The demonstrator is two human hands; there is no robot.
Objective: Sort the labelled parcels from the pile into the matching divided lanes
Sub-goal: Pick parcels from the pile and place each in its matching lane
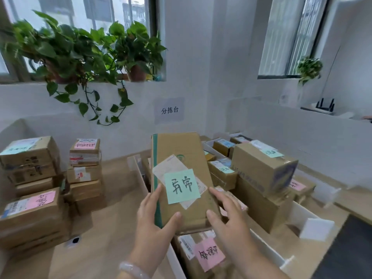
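A tall cardboard parcel with a green handwritten note is held up in front of me. My left hand grips its lower left edge, thumb on the front face. My right hand touches its lower right edge with fingers spread; the thumb lies against the front corner. Below it lies a parcel with a pink note in a lane. At the left stands the pile of parcels, with pink and green notes on them.
White dividers separate lanes at the right, filled with several boxes, among them a large box with a green note. A second stack stands at the left rear. Potted plants hang over the sill. A sign is on the wall.
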